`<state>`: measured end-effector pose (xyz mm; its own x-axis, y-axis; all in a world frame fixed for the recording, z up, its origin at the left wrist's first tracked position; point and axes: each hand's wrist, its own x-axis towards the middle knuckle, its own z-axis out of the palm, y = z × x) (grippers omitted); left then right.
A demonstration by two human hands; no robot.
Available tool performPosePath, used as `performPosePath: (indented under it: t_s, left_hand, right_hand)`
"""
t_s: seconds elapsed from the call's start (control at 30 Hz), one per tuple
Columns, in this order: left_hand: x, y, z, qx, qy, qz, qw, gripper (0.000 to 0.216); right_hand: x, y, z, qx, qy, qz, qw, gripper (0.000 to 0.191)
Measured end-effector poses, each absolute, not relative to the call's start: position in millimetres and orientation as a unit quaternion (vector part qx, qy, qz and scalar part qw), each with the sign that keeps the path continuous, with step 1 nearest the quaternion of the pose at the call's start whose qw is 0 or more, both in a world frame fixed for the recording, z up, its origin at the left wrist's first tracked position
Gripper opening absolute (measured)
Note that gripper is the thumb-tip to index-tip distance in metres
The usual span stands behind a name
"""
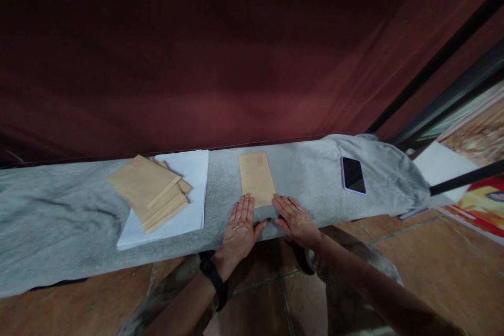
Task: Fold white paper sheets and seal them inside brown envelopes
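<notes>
A single brown paper envelope (257, 178) lies flat on the grey cloth, its short side toward me and a faint reddish print near its far end. At its near left corner rests my left hand (240, 226), palm down with the fingers stretched out. My right hand (296, 219) lies the same way at the near right corner, fingertips touching the edge. Both thumbs point inward below the envelope. To the left, several brown envelopes (145, 186) are piled loosely on a stack of white paper (197, 184).
Grey cloth (224, 184) covers the narrow bench. A phone (353, 175) lies on it at the right. Behind hangs a dark red curtain (197, 63). Dark metal bars (437, 63) and a printed poster (480, 194) are at the far right. Tiled floor (441, 262) shows below.
</notes>
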<state>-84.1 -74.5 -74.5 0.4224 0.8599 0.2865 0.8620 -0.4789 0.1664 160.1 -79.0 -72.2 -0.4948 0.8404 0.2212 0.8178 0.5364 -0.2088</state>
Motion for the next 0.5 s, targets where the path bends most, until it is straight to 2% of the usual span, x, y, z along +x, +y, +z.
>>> performPosePath:
  t_s: [0.17,0.3,0.5]
  left_hand:
    - [-81.9,-75.4,-76.3,-0.828,-0.536,-0.163,0.01,0.078]
    - [-76.2,-71.3,-73.8,-0.825,-0.54,-0.166,-0.001,0.069]
    - [-53.0,-57.1,-63.9,-0.893,-0.422,-0.146,-0.05,0.062]
  right_hand:
    - [160.0,-77.1,-70.9,-0.496,-0.848,0.047,0.178,0.05]
    - [159.5,-72.5,-69.9,-0.503,-0.838,0.059,0.206,0.046]
    - [154.6,-62.5,-66.2,-0.497,-0.839,0.06,0.216,0.047]
